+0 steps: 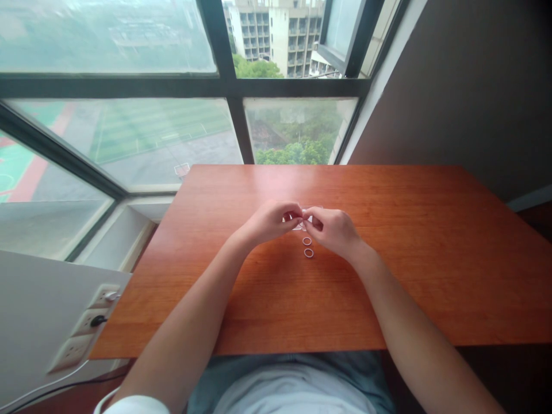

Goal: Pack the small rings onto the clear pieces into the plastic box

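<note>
My left hand (pixel 278 221) and my right hand (pixel 335 229) meet above the wooden table (pixel 276 305), fingertips almost touching. Both are closed in a pinch, thumb against finger. Whatever sits between the fingertips is too small to make out. Behind and beneath the fingers lies a clear, pale item (pixel 296 227), mostly hidden by the hands. Closer to me, two thin pale rings rest flat on the table: the farther ring (pixel 307 245) and, just below it, the nearer ring (pixel 309 257). Neither hand touches these rings.
Dark-framed windows (pixel 236 88) rise behind the table's far edge. A grey wall (pixel 466 86) stands at the right. Wall sockets (pixel 81 322) with plugs and a white cable (pixel 47 384) are low on the left, beside the table's left edge.
</note>
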Available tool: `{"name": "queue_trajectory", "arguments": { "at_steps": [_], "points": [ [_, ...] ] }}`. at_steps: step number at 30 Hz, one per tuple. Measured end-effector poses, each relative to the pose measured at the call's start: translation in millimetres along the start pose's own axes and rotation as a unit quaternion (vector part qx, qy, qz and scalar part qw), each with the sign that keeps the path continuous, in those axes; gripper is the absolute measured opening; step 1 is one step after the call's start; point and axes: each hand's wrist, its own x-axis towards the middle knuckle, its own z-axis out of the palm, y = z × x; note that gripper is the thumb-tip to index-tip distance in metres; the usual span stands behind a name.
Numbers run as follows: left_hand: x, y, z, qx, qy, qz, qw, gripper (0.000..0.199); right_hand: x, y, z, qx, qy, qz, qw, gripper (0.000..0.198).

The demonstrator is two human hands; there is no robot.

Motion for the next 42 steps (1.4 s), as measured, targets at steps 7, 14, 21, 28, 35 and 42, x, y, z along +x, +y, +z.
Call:
{"name": "queue_trajectory", "arguments": {
  "at_steps": [7, 14, 21, 28, 35, 42],
  "points": [
    [0, 1, 0, 0.012, -0.004, 0.010, 1.000, 0.016, 0, 0, 0, 0.006, 0.007, 0.005, 1.000, 0.013],
    [-1, -4, -6, 0.047, 0.020, 0.013, 0.999, 0.013, 0, 0, 0, -0.002, 0.007, 0.008, 1.000, 0.013],
    [-4, -10, -22, 0.057, 0.073, -0.008, 0.996, 0.012, 0, 0, 0, -0.013, 0.009, 0.010, 1.000, 0.013],
    [-3, -10, -19, 0.075, 0.063, -0.008, 0.995, 0.013, 0, 1, 1, -0.024, 0.000, 0.010, 1.000, 0.014],
    [-3, -12, -17, 0.082, 0.058, -0.012, 0.995, 0.014, 1, 1, 1, -0.031, -0.017, 0.019, 0.999, 0.015],
    [-3, -12, -17, 0.085, 0.057, -0.012, 0.995, 0.016, 1, -1, -3, -0.057, -0.086, 0.028, 0.994, 0.016]
  ]
}}
